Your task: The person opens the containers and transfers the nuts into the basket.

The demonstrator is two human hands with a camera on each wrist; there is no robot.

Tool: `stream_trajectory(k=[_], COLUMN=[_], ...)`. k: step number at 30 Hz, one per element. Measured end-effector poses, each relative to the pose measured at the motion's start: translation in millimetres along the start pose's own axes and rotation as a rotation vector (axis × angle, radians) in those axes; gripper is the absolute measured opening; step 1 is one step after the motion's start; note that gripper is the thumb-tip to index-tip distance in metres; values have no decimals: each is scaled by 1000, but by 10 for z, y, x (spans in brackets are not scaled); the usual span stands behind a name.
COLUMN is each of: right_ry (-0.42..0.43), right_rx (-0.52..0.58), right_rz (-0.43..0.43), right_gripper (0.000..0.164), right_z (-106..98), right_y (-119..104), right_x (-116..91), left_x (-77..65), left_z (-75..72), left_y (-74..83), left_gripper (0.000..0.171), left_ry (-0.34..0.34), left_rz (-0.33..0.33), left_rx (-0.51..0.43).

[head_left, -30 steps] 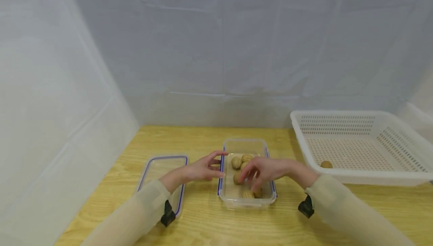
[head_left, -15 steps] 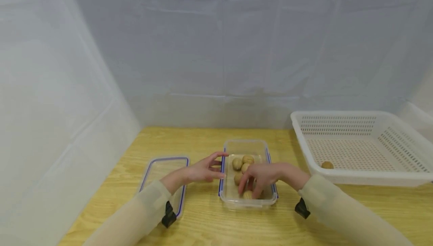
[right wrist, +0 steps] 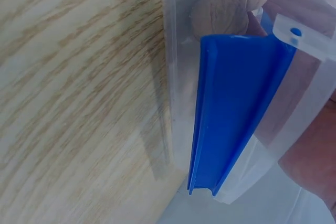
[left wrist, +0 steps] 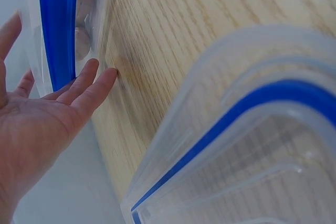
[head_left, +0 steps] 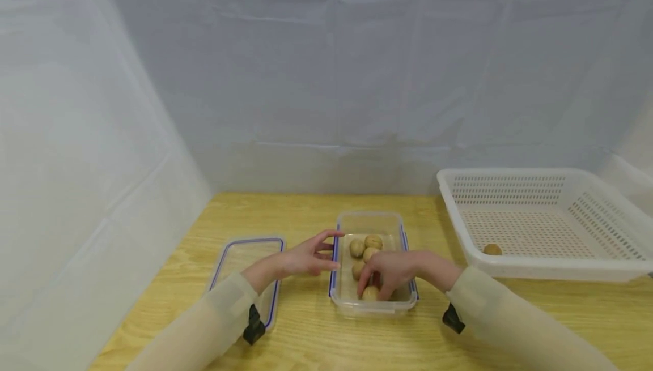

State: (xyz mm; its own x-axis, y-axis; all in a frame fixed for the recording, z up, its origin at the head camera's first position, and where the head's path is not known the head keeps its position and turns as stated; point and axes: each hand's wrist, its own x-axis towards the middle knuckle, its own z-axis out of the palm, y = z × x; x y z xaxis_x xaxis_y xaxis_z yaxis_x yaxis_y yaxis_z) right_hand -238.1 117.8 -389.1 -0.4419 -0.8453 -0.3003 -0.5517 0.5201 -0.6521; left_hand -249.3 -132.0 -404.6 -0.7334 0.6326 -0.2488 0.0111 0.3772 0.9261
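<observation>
At the left, a clear lid [head_left: 244, 252] with a blue line around its border lies flat on the wooden tabletop [head_left: 316, 342], and the left sleeve [head_left: 204, 314] passes over a part of it. A black wrist device [head_left: 254, 325] sits at this sleeve's end. Next comes the left hand [head_left: 306, 256], beside the left wall of a clear container [head_left: 369, 221]; its fingers are spread and loose, grasping nothing, with the tips at the rim and near the blue latch [left wrist: 59, 30].

The container stands upright and without cover. Inside it, four walnuts [head_left: 358, 270] are seen in the middle part, close together. Nearer to me, the right hand [head_left: 393, 269] reaches into the container from above, and its fingers are bent around one near walnut [head_left: 370, 293], pinching it close to the front wall. On the right side there is another blue latch [right wrist: 236, 103].

Farther right, beyond the right sleeve [head_left: 510, 314], stands a white basket [head_left: 556, 269] with many small holes. One lone walnut [head_left: 492, 250] rests in its near left corner. Behind everything hangs a pale sheet [head_left: 382, 76] with creases.
</observation>
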Motion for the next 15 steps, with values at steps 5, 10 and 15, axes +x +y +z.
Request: stream_trajectory(k=[5, 10, 15], right_ry=[3, 14, 33], right_rx=[-20, -17, 48], right_rz=[30, 28, -14], right_gripper=[30, 28, 31], right_z=[14, 13, -11], right_y=[-17, -26, -13], right_x=[17, 9, -29], left_x=[1, -6, -9], left_z=[-7, -7, -2], left_y=[2, 2, -1], left_gripper=[71, 71, 70], left_ry=[-5, -9, -6], left_rz=[0, 2, -1], left_rx=[0, -3, -1])
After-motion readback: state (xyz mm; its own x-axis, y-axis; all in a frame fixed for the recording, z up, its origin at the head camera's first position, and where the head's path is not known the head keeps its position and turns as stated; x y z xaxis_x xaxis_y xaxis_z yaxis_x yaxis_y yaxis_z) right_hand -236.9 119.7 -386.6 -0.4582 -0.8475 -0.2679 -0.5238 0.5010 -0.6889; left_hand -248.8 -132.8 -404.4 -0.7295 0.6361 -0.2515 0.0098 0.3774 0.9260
